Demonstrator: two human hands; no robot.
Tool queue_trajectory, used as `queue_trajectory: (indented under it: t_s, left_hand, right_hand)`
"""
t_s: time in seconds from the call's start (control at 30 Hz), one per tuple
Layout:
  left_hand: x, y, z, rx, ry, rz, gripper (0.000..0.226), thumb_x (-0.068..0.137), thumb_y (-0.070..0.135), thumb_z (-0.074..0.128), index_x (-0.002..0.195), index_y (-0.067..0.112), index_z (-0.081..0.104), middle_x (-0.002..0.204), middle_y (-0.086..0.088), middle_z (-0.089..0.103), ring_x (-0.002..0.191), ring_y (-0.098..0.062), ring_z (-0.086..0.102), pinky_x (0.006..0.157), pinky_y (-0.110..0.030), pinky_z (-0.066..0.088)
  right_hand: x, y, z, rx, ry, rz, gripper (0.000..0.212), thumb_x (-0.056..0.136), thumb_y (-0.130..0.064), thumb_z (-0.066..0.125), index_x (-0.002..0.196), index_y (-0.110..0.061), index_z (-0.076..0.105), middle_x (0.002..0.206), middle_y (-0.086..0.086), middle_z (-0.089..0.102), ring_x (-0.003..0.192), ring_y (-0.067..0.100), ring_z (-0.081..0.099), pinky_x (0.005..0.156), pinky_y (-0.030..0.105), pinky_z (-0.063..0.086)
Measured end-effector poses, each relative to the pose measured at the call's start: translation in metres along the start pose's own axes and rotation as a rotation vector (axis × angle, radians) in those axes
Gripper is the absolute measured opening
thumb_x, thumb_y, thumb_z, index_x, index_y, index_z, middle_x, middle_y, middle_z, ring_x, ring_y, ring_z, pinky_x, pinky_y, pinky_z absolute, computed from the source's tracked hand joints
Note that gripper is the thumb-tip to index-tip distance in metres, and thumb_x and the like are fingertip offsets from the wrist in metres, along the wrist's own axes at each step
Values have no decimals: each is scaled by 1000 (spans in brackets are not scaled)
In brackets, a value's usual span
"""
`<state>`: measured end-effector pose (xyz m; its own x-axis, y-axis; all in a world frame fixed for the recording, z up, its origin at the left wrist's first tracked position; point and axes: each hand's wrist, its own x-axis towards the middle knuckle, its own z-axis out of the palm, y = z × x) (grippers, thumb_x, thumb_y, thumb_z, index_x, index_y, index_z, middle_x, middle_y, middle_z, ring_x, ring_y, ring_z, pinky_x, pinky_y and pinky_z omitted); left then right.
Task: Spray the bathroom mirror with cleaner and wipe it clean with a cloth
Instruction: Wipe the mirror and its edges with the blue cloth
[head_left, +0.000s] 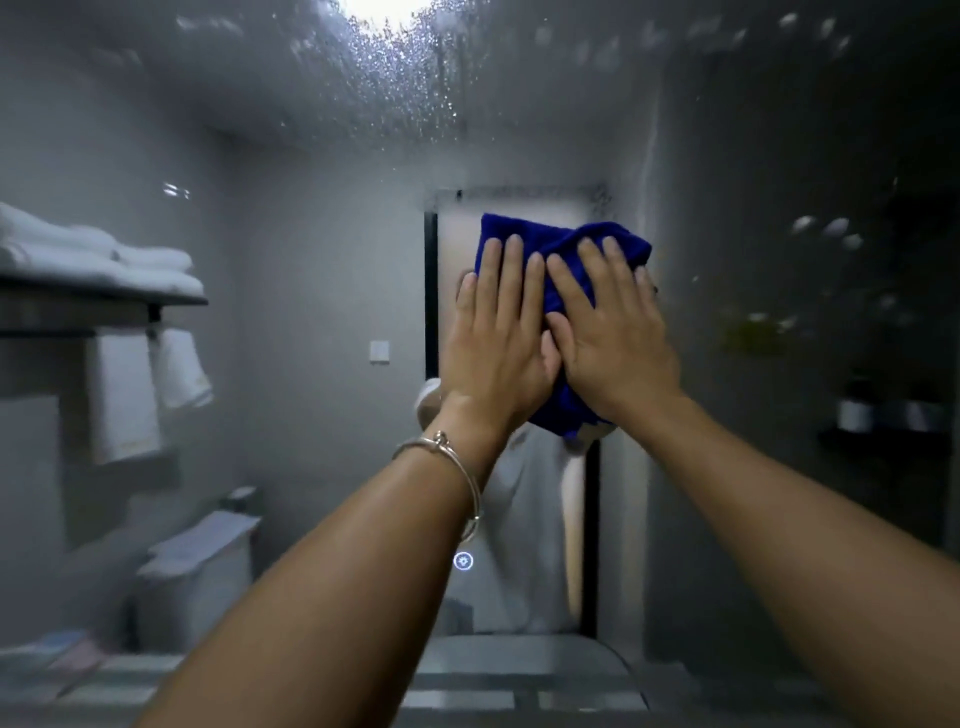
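A crumpled deep-blue microfibre cloth (558, 270) lies pressed flat against the droplet-speckled bathroom mirror (322, 218) at its centre, under the left hand (496, 343) and right hand (615, 338), side by side with straight, slightly spread fingers, a thin silver bangle (441, 447) circling the left wrist.

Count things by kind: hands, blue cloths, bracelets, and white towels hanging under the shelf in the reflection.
Hands: 2 (left hand, right hand)
Blue cloth: 1
Bracelet: 1
Hanging towels: 2 (wider towel, narrower towel)
Total: 6
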<state>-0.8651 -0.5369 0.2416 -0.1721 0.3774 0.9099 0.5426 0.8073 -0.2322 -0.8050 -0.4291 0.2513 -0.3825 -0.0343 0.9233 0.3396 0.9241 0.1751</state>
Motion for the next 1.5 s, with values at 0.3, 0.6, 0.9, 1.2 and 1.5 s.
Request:
queue_trajectory:
  t_s: [0.3, 0.6, 0.9, 1.2, 1.5]
  left_hand:
    - [-2, -30, 2, 16, 91, 103, 60, 94, 34, 3, 147, 7, 7, 156, -15, 11, 144, -29, 10, 115, -42, 5]
    - [-1, -112, 1, 87, 130, 62, 59, 92, 34, -7, 145, 7, -10, 150, -13, -16, 144, -27, -5, 115, -41, -3]
    - [-16, -262, -22, 76, 1, -144, 60, 94, 37, 4, 142, 8, -16, 156, -13, -12, 144, -26, -10, 115, -42, -5]
    - [-11, -252, -5, -101, 180, -190, 64, 92, 31, 13, 144, -7, 14, 152, -27, 12, 143, -38, 7, 114, -49, 9]
    - [-1, -202, -1, -113, 224, -226, 61, 94, 26, 16, 142, -12, 19, 149, -34, 17, 140, -46, 10, 112, -54, 15]
  right_hand:
    - [-1, -39, 3, 60, 22, 218, 67, 90, -43, 10, 151, -16, 18, 158, 14, 16, 146, 30, 7, 116, 48, 4]
    - [42, -113, 4, 33, 6, 184, 67, 90, -44, 3, 152, -19, 8, 160, 9, 6, 147, 28, -1, 116, 46, -2]
    - [119, -250, 7, 70, 1, -53, 55, 102, -37, 24, 153, -22, 9, 160, 6, 1, 147, 26, -6, 115, 48, -5]
    - [126, -234, 15, -3, 55, -182, 53, 101, -41, 27, 150, -21, 23, 158, 7, 18, 146, 26, 9, 115, 46, 9]
    - [119, -183, 10, -37, 52, -272, 52, 101, -41, 25, 150, -24, 24, 158, 5, 19, 146, 24, 11, 116, 45, 11]
